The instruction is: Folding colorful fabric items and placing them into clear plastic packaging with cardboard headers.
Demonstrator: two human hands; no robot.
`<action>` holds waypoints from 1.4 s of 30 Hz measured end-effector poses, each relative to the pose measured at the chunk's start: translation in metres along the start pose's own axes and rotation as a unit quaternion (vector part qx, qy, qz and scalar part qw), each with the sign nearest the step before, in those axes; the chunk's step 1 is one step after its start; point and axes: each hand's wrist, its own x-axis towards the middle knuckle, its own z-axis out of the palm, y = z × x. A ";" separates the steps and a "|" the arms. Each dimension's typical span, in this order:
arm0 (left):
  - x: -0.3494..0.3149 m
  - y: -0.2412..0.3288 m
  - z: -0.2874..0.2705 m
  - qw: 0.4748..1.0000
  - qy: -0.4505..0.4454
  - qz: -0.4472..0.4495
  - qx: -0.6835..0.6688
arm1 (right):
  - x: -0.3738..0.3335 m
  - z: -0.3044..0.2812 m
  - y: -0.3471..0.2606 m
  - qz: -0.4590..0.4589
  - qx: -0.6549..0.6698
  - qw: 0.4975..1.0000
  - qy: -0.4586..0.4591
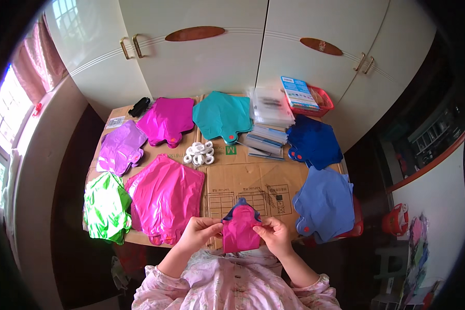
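Note:
Low over the near edge of the cardboard, I hold a folded pink foil balloon, flat and without air. A dark blue foil layer shows behind its top edge. My left hand pinches its left side between thumb and fingers. My right hand grips the right side the same way, thumb in front. Nearest to my left hand lies a stack of shiny pink foil balloons. Farther off on my right is a stack of light blue ones.
Around the cardboard tabletop lie green, purple, magenta, teal and dark blue foil stacks. White rings sit mid-table. Clear plastic sleeves and a red basket stand before white cabinets.

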 end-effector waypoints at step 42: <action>0.014 -0.013 -0.004 0.986 0.070 0.018 0.148 | 0.025 -0.004 -0.010 0.094 -0.121 0.980 -0.124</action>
